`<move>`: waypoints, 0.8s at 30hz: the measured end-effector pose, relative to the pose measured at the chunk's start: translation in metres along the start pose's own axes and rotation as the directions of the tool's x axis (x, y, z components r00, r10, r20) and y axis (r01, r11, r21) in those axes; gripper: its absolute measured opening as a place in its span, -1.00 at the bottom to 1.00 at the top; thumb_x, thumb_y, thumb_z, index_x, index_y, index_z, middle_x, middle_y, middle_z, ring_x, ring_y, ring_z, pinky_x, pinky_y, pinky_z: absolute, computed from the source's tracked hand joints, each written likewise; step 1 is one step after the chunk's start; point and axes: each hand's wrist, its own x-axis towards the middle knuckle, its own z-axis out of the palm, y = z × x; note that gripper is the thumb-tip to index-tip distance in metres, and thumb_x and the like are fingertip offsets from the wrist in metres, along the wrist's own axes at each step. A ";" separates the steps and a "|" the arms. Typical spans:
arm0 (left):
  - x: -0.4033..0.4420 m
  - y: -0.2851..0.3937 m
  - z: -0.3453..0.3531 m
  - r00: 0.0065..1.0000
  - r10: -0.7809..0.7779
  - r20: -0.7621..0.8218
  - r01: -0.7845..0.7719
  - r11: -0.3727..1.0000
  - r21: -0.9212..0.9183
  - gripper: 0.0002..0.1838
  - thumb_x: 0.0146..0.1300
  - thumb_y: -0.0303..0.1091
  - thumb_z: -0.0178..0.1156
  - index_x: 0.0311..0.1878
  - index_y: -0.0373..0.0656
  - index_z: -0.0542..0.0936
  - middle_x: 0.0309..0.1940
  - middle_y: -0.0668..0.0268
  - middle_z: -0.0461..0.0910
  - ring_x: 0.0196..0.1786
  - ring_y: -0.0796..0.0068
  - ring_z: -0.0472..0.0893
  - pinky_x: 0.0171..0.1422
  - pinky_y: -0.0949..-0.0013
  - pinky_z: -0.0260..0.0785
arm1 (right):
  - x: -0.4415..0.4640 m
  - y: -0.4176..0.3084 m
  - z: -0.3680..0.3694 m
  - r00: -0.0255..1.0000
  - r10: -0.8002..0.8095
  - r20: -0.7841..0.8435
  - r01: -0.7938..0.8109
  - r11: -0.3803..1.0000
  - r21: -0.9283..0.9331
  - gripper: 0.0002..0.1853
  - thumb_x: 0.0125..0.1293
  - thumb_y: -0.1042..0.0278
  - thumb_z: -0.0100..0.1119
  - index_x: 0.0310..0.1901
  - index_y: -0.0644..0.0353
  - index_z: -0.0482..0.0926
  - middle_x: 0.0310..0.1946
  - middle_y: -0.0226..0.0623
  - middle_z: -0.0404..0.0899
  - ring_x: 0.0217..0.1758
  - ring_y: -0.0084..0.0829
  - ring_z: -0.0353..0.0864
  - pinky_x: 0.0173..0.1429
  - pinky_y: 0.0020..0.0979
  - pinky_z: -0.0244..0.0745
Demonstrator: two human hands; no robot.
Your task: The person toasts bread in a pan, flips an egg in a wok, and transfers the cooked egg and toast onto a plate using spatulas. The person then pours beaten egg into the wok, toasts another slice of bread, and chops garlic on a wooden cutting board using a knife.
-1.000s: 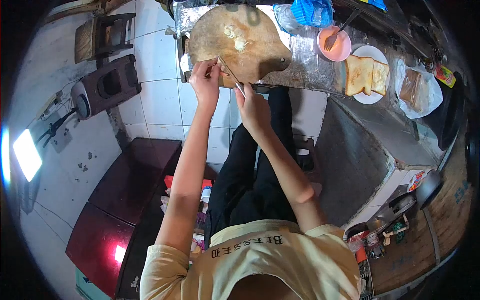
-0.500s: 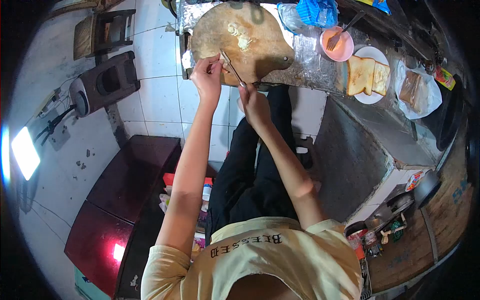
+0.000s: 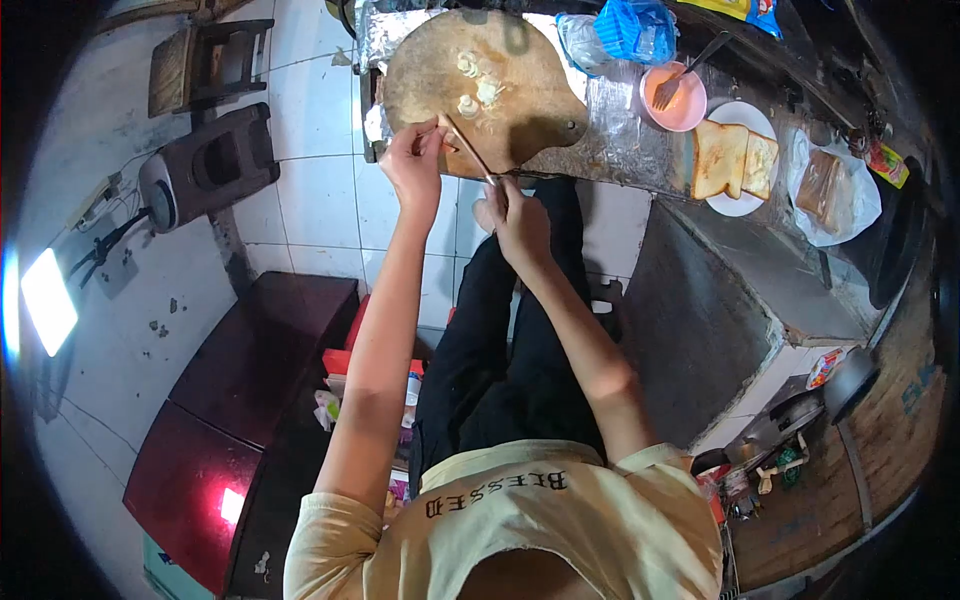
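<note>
My right hand (image 3: 520, 222) is closed round the handle of a small knife (image 3: 468, 146), its thin blade slanting up and left over the near edge of a round wooden chopping board (image 3: 420, 70). My left hand (image 3: 415, 165) pinches a small pale piece of food (image 3: 441, 121) close to the blade's tip. The fingers partly cover that piece, and its kind is unclear. Thin pale slices (image 3: 488, 90) lie in a loose group on the board, just beyond the knife.
Right of the board stand a blue plastic package (image 3: 636, 30), a pink bowl (image 3: 686, 112) with a fork (image 3: 664, 95), and a white plate (image 3: 738, 207) bearing toasted bread (image 3: 716, 160). Farther right lies a clear plastic bag (image 3: 842, 222) with something brown inside.
Another pale slice now lies on the board, nearest the knife. My right hand and the knife have shifted slightly toward my body; my left hand stays in nearly the same place.
</note>
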 end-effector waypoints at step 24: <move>0.007 0.000 -0.005 0.993 0.114 0.020 -0.116 0.980 0.165 -0.89 0.02 -0.54 0.26 -0.35 -0.35 0.61 -0.53 0.18 0.60 -0.47 0.51 0.61 -0.34 0.50 0.43 | 0.010 -0.034 -0.005 0.997 -0.057 -0.049 0.038 0.943 -0.332 -0.65 0.30 -0.01 -0.10 -0.34 0.16 0.39 -0.74 -0.17 0.49 -0.62 -0.14 0.57 -0.59 -0.20 0.43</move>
